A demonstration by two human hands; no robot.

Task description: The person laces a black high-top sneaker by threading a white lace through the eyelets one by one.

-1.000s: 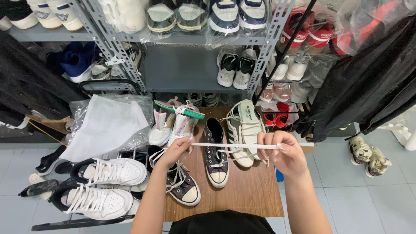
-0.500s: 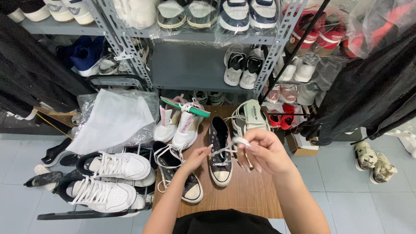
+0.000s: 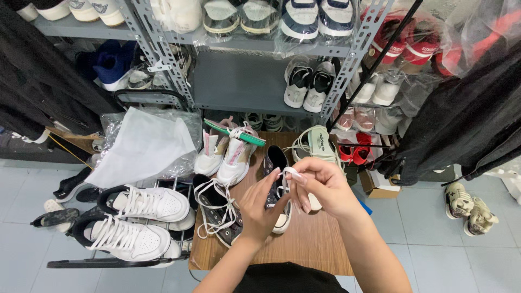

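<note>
Both forearms reach forward from the bottom edge over the brown wood-grain table (image 3: 315, 244), and the two hands meet above a dark grey canvas high-top sneaker with a white rubber toe cap (image 3: 275, 163) that stands on the table, toe toward the person. The right hand (image 3: 320, 187) is curled palm-down, its fingers pinching the flat white shoelace (image 3: 286, 172) at its looped end. The left hand (image 3: 261, 206) rises with fingers pointing up, its fingertips closed on the same lace just beside the right hand. A matching dark sneaker with loose white laces (image 3: 217, 209) lies left of the hands, near the table's left edge. A pink-and-white sneaker pair (image 3: 225, 154) sits behind.
</note>
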